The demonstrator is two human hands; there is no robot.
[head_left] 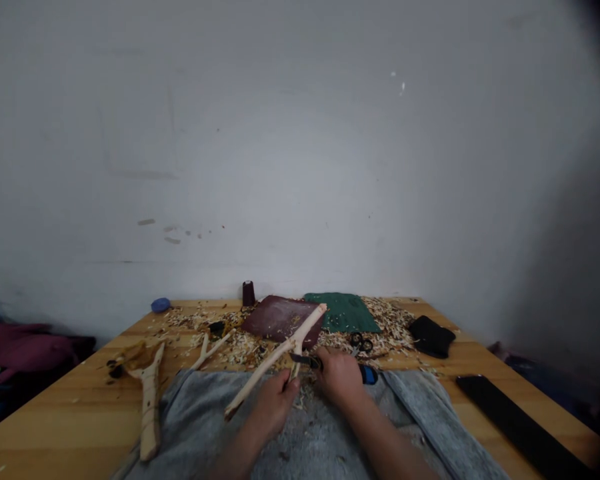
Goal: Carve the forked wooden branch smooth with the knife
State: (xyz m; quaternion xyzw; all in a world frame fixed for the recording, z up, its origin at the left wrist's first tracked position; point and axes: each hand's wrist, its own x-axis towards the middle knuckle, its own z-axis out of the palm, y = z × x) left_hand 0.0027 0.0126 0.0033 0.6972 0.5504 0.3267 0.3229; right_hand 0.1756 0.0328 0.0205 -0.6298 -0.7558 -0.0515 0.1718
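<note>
A pale, peeled forked branch [273, 358] slants over the grey cloth [205, 420], its long arm pointing up to the right. My left hand [275, 400] is closed round the short stem of the fork. In my right hand [341, 377] is a knife [369, 375] with a blue and black handle, its dark blade lying against that stem just above my left fingers. Part of the handle is hidden by my right fist. Wood shavings lie on the cloth beneath both hands.
Another forked branch [151, 407] lies at left, a thinner one [213, 349] nearer the middle. Behind are maroon [275, 317] and green sheets [347, 313], scissors [361, 343], a thread spool [249, 293] and heaped shavings [390, 327]. A black pouch [431, 337] and long black strip [520, 423] sit right.
</note>
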